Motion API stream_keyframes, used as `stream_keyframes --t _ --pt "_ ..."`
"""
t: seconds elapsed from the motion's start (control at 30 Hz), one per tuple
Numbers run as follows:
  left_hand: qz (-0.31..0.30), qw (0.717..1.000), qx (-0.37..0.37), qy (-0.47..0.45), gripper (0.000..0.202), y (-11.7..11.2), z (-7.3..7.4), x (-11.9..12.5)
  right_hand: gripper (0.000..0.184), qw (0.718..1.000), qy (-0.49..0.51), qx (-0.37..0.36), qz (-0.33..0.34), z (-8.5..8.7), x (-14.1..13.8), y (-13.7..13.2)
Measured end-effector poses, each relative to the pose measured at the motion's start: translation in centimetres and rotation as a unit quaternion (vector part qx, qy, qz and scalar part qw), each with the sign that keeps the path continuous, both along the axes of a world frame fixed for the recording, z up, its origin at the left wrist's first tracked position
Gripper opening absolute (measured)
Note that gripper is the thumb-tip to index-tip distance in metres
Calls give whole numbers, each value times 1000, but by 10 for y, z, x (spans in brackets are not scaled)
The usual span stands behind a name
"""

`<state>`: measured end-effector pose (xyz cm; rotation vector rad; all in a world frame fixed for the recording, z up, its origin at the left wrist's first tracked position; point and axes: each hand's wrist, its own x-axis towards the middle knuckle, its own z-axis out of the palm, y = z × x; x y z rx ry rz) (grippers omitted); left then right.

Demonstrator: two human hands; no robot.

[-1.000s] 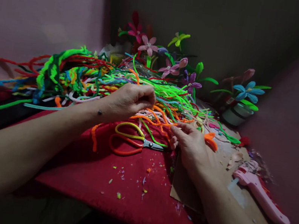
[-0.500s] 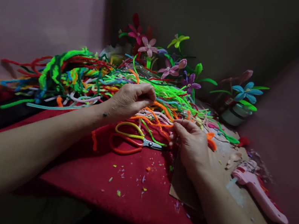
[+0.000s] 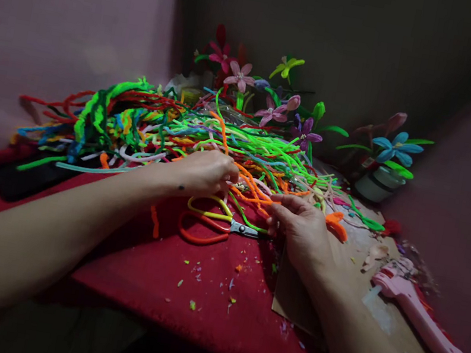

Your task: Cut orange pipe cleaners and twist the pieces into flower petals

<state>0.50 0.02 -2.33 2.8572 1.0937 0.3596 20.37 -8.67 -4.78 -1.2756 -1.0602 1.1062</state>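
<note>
My right hand (image 3: 302, 227) pinches an orange pipe cleaner (image 3: 258, 201) between thumb and forefinger. The strand runs leftward to my left hand (image 3: 211, 173), which is closed with its fingertips at the strand; its grip is partly hidden. Just below both hands lie scissors (image 3: 205, 242) with one red and one yellow handle loop, blades pointing right. Right behind my fingers more orange pipe cleaners (image 3: 255, 189) lie loose on the heap. A bent orange piece (image 3: 336, 226) rests beyond my right hand.
A large heap of coloured pipe cleaners (image 3: 250, 143) spreads behind the hands. Pipe-cleaner flowers (image 3: 239, 77) stand at the back, and a blue one (image 3: 397, 148) by a jar (image 3: 379, 184). A pink glue gun (image 3: 420, 313) lies right on cardboard (image 3: 296, 301). Scraps dot the red cloth (image 3: 190, 338).
My left hand has come down from above the heap to the level of the orange strand. My right hand keeps its pinch. The whole view has shifted slightly.
</note>
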Motion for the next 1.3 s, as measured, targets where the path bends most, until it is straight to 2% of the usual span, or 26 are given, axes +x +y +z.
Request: stream_keyframes --t 0.1,0.17,0.2,0.27,0.33,0.5,0.67,0.8,0.97,1.13,1.3 --pt "1 1000 18 23 16 2 -4 1 16 998 42 35 -5 -1 0 0" --pt "5 1000 -19 -18 16 -1 5 1 17 993 91 65 -19 0 2 1" --pt "4 997 -61 -49 15 -4 11 0 17 990 112 81 -29 1 2 1" --pt "10 971 -208 -115 17 -11 25 -1 16 982 139 110 -56 5 5 2" --pt "17 937 -312 -159 17 -19 36 -2 13 977 149 129 -76 8 7 2" --pt "-31 900 -394 -185 16 -27 41 -2 11 975 151 136 -88 16 12 2" --pt "-28 842 -479 -245 19 -25 35 -2 13 969 220 96 -55 23 16 5" --pt "-35 814 -519 -259 20 -26 32 1 14 961 266 65 -30 26 20 6" --pt "-17 813 -520 -261 24 -30 30 5 11 954 297 47 2 28 21 4" --pt "-12 813 -519 -262 23 -34 29 7 18 968 237 44 64 22 10 1" --pt "-16 819 -523 -236 23 -38 29 12 22 978 192 34 70 17 4 -2"
